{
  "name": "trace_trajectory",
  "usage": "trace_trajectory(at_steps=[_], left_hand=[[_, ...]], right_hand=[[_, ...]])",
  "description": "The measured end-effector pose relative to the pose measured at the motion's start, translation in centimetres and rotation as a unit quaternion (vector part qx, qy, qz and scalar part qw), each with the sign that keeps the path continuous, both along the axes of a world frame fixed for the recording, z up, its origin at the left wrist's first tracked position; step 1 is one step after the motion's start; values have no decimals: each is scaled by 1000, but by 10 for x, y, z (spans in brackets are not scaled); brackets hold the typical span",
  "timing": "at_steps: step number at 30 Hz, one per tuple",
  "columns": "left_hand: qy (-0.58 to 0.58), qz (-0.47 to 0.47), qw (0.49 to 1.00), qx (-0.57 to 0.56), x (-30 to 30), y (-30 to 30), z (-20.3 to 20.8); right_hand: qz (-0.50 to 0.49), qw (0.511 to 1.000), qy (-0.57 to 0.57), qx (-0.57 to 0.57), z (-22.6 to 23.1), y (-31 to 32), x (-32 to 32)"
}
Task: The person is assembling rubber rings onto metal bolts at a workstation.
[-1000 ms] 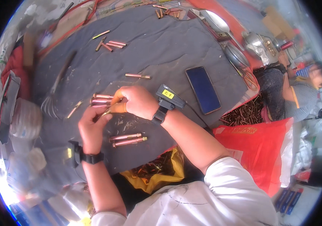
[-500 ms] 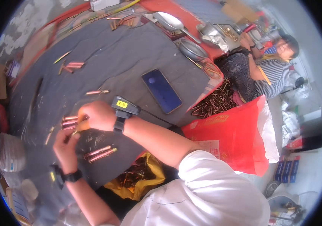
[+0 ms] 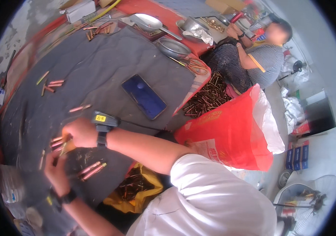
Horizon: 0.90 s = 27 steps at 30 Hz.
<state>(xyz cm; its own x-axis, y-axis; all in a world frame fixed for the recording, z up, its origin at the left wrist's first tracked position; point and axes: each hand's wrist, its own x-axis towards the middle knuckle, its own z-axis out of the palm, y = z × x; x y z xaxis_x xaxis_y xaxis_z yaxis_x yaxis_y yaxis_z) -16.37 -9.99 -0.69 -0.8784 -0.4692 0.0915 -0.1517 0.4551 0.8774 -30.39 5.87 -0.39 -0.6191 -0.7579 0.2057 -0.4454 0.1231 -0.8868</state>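
Observation:
My right hand point(image 3: 82, 133) is closed, with its fingers curled down over a small bunch of copper-coloured metal rods point(image 3: 56, 144) that stick out to its left. Something yellow point(image 3: 70, 146) shows at its fingertips; I cannot tell what it is. Just below, my left hand point(image 3: 55, 170) is pinched around a thin brass-coloured rod point(image 3: 63, 149), close to the right fingers. Near the hands lie a few more copper-coloured rods point(image 3: 92, 170) on the dark cloth point(image 3: 97, 67), and a single rod point(image 3: 42, 159) rests to their left.
A phone point(image 3: 144, 96) lies on the cloth, with loose rods point(image 3: 50, 87) farther left. A yellow bag point(image 3: 152, 188) of rods stands by my lap. To the right are a red sack point(image 3: 223, 133), a heap of rods point(image 3: 209, 96) and a seated person point(image 3: 264, 59). Metal pans point(image 3: 174, 47) sit at the back.
The whole view has shifted, so the cloth, phone and sack appear farther left. My hands stay close together at the bunch of rods, with little visible change in their grip.

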Motion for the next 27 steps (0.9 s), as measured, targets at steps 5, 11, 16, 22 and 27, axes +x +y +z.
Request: trace_trajectory(at_steps=[5,11,16,22,27], left_hand=[[12,-8,1000,-13,-2,-6,-11],[-12,0,999,-33,2,-12,-10],[13,-35,998,-57,-2,-5,-9],[4,-27,999,-31,-1,-1,-6],[5,-29,999,-17,-1,-5,-10]], right_hand=[[-36,996,61,46,-16,-10,-3],[-3,999,-3,-38,-10,-9,0],[-33,999,-3,17,-26,-17,-4],[-15,997,39,72,-16,-10,-3],[-18,998,11,64,-15,-9,-3]])
